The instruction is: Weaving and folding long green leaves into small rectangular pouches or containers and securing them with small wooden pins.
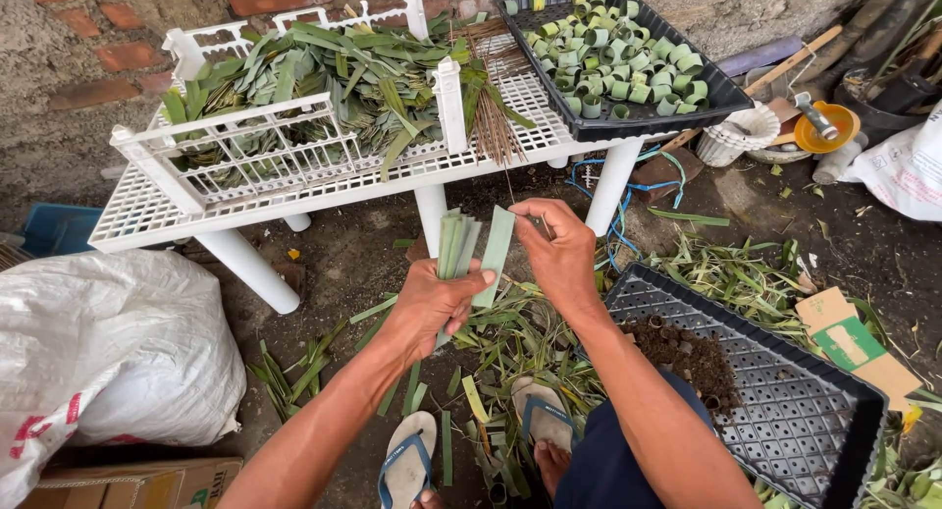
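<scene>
One head view, looking down. The left hand (pixel 432 298) is clenched around a bundle of cut leaf strips (pixel 456 244) held upright; the right hand (pixel 559 254) pinches the top of a single leaf strip (pixel 494 254) just beside the bundle, touching the left thumb. Beyond the hands stands a white plastic lattice desk (pixel 137 210) against a rough brick and mortar wall (pixel 78 38), carrying a heap of green leaves (pixel 334 77) and a black tray (pixel 721 92) filled with small leaf rings. Right of the hands, a second black tray (pixel 805 411) lies on the dirt floor (pixel 863 249), holding some soil. Left of the hands sits a white sack (pixel 108 342). Leaf scraps litter the floor below, around sandalled feet.
</scene>
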